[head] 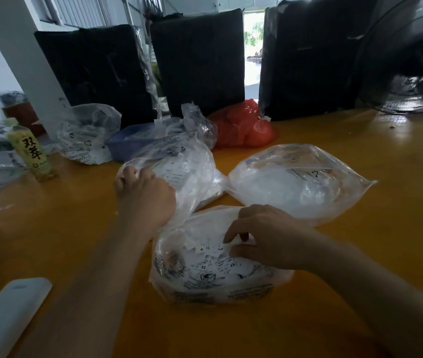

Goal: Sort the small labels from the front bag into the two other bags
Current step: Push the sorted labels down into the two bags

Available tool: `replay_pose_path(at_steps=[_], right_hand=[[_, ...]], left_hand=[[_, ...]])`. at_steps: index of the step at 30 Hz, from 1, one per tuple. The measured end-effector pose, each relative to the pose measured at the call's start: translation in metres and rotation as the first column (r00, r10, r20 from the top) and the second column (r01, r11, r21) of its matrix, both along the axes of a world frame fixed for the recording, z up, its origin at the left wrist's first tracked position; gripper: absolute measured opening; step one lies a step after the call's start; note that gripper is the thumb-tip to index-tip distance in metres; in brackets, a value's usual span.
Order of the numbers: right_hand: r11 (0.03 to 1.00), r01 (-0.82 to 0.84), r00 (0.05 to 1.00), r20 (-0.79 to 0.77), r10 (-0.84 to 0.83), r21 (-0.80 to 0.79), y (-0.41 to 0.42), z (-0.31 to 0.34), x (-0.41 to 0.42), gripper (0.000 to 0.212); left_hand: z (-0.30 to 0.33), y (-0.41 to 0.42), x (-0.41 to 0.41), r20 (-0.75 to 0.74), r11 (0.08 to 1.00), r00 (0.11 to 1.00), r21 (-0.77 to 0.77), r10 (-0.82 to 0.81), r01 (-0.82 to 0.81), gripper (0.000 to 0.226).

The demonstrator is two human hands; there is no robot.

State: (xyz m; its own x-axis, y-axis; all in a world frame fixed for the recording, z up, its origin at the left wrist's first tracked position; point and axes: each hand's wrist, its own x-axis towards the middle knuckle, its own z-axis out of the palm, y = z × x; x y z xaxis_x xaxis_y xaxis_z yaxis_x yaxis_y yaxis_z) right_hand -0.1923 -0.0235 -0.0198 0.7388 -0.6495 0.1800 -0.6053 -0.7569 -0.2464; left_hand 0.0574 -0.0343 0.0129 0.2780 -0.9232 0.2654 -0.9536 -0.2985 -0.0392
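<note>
Right hand (264, 237) inside front bag (215, 275), grip pinching a small label (214, 247). Left hand (143, 193) gripping rim of left bag (179, 174) on tabletop (360, 254).

— Where does the camera sit?
— On the person's head, one wide-angle view, facing forward and down across the table (76, 228).
— How near?
— Close: both forearms enter from the bottom edge, the front bag (218, 275) lies just below centre, and the far boxes (197, 60) bend at the edges.
</note>
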Motion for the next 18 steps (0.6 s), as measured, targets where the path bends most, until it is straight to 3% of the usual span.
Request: replay_pose_path(at_steps=[3,6,9,11,15,18], right_hand=[[1.000,-0.025,1.000,0.007,0.025,-0.009,0.000,-0.001,0.001,0.034],[1.000,-0.021,1.000,-0.003,0.021,-0.016,0.003,-0.004,0.004,0.043],[0.998,-0.034,0.996,-0.085,0.030,-0.052,0.006,-0.009,0.010,0.041],[0.996,-0.055,0.996,-0.073,0.050,-0.068,0.008,-0.010,0.014,0.031],[0.995,-0.030,0.998,-0.051,0.025,-0.098,0.007,-0.009,0.015,0.019],[0.987,0.161,0.964,0.216,-0.152,-0.025,0.002,-0.003,0.009,0.009]], left_hand=[[-0.004,0.010,-0.005,-0.056,0.967,0.997,-0.251,-0.050,0.034,0.040],[-0.010,0.027,-0.020,0.004,0.779,0.955,-0.578,-0.296,0.244,0.035],[-0.024,0.045,-0.042,-0.052,0.608,0.757,-0.633,-0.651,0.480,0.035],[-0.036,0.055,-0.053,-0.150,0.598,0.651,-0.585,-0.744,0.548,0.033],[-0.054,0.064,-0.054,-0.333,0.667,0.600,-0.545,-0.728,0.507,0.033],[-0.058,0.066,-0.049,-0.481,0.747,0.578,-0.510,-0.659,0.426,0.031]])
